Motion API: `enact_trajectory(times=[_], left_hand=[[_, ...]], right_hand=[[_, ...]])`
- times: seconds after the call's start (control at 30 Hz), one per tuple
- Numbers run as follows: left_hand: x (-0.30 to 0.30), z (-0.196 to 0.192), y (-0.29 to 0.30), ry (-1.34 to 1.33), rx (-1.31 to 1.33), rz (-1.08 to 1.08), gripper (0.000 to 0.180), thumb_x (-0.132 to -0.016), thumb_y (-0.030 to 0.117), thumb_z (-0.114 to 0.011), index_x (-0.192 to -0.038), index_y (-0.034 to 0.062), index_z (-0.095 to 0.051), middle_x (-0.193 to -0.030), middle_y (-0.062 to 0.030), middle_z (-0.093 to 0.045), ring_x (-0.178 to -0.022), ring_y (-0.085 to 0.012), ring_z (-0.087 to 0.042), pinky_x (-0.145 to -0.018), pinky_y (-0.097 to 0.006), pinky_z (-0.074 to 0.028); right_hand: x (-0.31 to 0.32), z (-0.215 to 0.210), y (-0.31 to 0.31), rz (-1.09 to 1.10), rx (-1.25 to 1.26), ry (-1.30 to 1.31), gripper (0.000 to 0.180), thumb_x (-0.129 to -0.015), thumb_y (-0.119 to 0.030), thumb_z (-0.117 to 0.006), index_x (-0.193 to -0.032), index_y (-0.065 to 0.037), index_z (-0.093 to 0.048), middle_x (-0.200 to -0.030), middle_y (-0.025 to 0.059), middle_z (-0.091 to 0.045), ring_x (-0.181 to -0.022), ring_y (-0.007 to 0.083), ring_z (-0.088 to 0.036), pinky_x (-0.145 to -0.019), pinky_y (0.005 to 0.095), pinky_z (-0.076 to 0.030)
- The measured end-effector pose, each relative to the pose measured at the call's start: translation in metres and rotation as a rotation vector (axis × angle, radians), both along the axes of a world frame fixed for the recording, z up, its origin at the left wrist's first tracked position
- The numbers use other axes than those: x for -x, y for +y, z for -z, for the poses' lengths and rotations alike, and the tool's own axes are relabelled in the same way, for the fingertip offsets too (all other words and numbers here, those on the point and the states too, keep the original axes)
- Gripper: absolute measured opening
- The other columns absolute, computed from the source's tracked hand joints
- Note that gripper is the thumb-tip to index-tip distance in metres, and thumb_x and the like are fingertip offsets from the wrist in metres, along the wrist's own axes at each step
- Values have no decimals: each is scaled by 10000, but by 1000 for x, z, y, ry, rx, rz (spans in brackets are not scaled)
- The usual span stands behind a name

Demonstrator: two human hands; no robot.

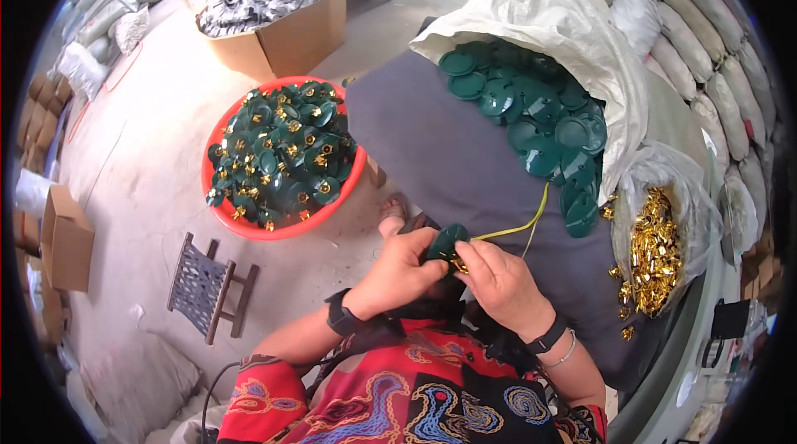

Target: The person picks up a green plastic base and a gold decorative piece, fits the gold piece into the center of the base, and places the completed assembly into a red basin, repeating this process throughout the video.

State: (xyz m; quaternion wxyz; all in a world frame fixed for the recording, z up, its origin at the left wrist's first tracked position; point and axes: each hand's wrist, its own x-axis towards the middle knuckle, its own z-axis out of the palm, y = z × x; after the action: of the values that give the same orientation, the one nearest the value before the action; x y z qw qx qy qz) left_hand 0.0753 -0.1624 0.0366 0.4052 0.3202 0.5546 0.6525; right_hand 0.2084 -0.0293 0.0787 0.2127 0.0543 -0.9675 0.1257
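Observation:
A green plastic disc (449, 238) is held between the fingers of my left hand (403, 265), close in front of my body. My right hand (504, 285) pinches a small gold piece (459, 262) against the disc; whether it is fastened there is hidden by the fingers. To the upper right, many green discs (541, 116) spill from a white woven sack (531, 4) onto a dark grey cloth (432, 145). Beside my right forearm, a clear plastic bag (698, 213) holds a heap of small gold pieces (654, 257), a few of them loose on the cloth.
A red tub (289, 232) on the floor at left is filled with green discs bearing gold pieces. Behind it stands a cardboard box (290, 37) of grey parts. A low woven stool (202, 288) is at left. Yellow-green strap (535, 220) lies by my hands. Stacked sacks (697, 37) line the right.

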Motion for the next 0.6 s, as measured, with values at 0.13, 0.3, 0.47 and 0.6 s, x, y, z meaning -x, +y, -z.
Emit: enact_trajectory(times=[0.13,0.3,0.47,0.6], left_hand=[[1,9,-9,334,-16,-17,121,-837,36,-581,-952,0,-589,-650,29,-546,-540,-32,-500,-467,-215,-377],[9,19,-27,439,-51,-108,132,-810,71,-596,-926,8,-590,-628,-50,-551,-590,-132,-533,-537,-297,-410],[53,80,-61,-150,108,-379,133,-846,69,-590,-975,47,-607,-755,-9,-619,-528,-102,-558,-475,-221,-437],[141,160,-127,-527,18,-855,244,-855,32,-561,-1095,67,-539,-865,-56,-632,-506,-147,-589,-434,-239,-458]], right_hand=[[-3,10,-8,48,70,-110,408,-760,-84,-684,-1103,38,-500,-907,144,-560,-733,283,-615,-587,343,-511],[19,30,-25,37,236,-74,345,-752,-48,-677,-1048,5,-508,-885,147,-561,-733,327,-602,-595,399,-490],[17,40,-18,-32,521,-247,531,-714,-68,-742,-1169,27,-486,-885,152,-594,-697,260,-626,-607,346,-510],[-13,34,9,107,502,-210,517,-703,-14,-722,-1176,10,-515,-909,142,-609,-704,232,-630,-637,326,-512]])
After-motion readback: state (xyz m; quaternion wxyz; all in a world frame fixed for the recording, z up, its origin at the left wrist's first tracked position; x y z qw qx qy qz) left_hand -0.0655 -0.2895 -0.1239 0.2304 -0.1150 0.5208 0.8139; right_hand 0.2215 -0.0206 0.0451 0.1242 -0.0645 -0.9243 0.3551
